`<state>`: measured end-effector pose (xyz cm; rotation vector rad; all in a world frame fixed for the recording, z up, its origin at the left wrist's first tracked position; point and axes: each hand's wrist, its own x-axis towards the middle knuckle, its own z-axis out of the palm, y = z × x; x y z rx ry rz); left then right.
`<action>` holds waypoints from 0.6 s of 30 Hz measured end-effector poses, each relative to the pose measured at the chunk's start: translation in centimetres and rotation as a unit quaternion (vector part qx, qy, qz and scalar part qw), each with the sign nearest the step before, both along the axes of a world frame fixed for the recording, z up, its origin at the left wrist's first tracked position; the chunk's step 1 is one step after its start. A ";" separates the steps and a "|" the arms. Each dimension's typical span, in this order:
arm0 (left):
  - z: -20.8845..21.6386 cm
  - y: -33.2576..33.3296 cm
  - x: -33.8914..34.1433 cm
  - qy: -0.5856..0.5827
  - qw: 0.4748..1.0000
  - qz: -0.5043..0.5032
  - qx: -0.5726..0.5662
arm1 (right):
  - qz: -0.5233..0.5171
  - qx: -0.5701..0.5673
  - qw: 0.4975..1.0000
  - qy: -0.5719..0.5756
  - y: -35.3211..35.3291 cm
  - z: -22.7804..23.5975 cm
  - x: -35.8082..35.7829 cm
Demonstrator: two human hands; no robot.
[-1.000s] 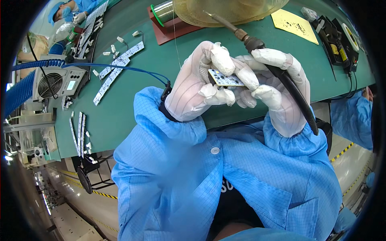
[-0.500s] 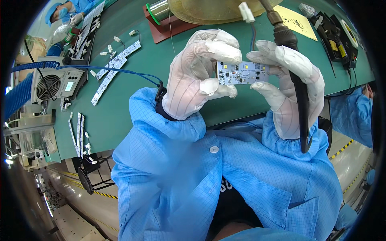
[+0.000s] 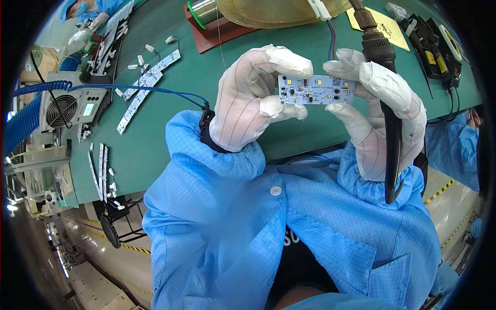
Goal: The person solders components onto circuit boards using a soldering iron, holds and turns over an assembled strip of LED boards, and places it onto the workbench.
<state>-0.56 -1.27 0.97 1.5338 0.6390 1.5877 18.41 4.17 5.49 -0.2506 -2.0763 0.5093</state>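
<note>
A small white circuit board point(image 3: 316, 92) with yellow LEDs is held level between my two white-gloved hands. My left hand point(image 3: 243, 101) pinches its left end between thumb and fingers, the fingertips wrapped in white covering. My right hand point(image 3: 373, 132) has thumb and fingers at the board's right end. A black soldering iron point(image 3: 391, 126) lies across that same hand, pointing away from me, its tip out of sight beyond the upper edge. Red and blue wires point(image 3: 331, 41) rise behind the right fingers to a white connector point(image 3: 319, 9); where they join is hidden.
LED strip boards point(image 3: 147, 88) with connectors lie left on the green mat point(image 3: 206, 72). A solder spool point(image 3: 204, 11) stands on a red-brown base, near a yellowish sponge point(image 3: 385, 28). A soldering station point(image 3: 75, 108) is far left, a black tool holder point(image 3: 429, 49) far right. Co-workers sit nearby.
My right hand, with the iron, has shifted slightly right, uncovering more of the board's right end. The wires and connector have moved a little right and up. My left hand stays almost in place.
</note>
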 end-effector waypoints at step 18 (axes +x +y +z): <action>4.5 0.5 -4.8 0.507 0.832 0.219 0.060 | -0.026 -0.133 0.988 -0.075 1.3 -3.8 1.3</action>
